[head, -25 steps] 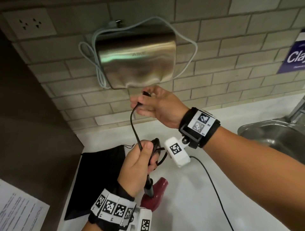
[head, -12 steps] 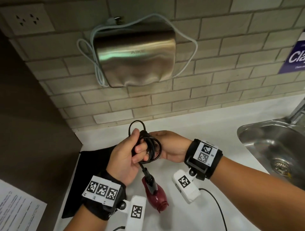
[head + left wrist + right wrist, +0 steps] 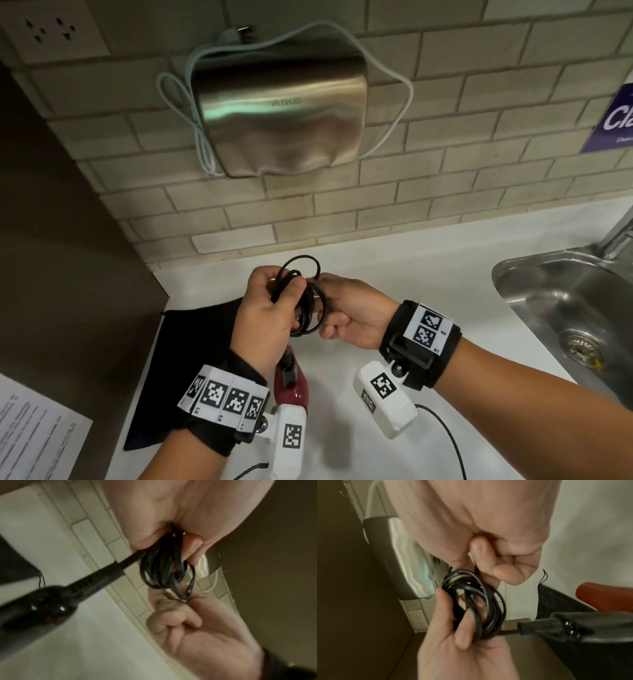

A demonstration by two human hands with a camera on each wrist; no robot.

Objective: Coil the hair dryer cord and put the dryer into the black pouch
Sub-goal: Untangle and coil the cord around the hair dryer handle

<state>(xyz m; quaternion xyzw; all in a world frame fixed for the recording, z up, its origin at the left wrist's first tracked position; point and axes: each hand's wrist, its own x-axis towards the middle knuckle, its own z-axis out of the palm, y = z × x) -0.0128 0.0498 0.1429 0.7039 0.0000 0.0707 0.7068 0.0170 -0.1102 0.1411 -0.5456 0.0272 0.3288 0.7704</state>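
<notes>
The black cord (image 3: 310, 301) is wound in several loops above the white counter. My left hand (image 3: 270, 308) grips the bundle, thumb pressed over the loops. My right hand (image 3: 342, 315) pinches the loops from the right side. In the left wrist view the cord (image 3: 164, 566) hangs from my left fingers, and the right hand (image 3: 185, 615) pinches its lower end. The right wrist view shows the coil (image 3: 476, 604) between both hands. The dark red hair dryer (image 3: 291, 383) hangs by its cord stub below my left hand. The black pouch (image 3: 185, 363) lies flat on the counter at the left.
A steel hand dryer (image 3: 279, 113) with a white cable hangs on the brick wall. A wall socket (image 3: 51, 31) is at top left. A steel sink (image 3: 575, 308) and tap are at the right. A printed sheet (image 3: 30, 442) lies at bottom left. A thin black wire (image 3: 448, 435) trails from the wrist camera.
One second ago my right hand held the cord end high near the wall dryer. It has come down to the coil, and both hands now hold the wound loops together.
</notes>
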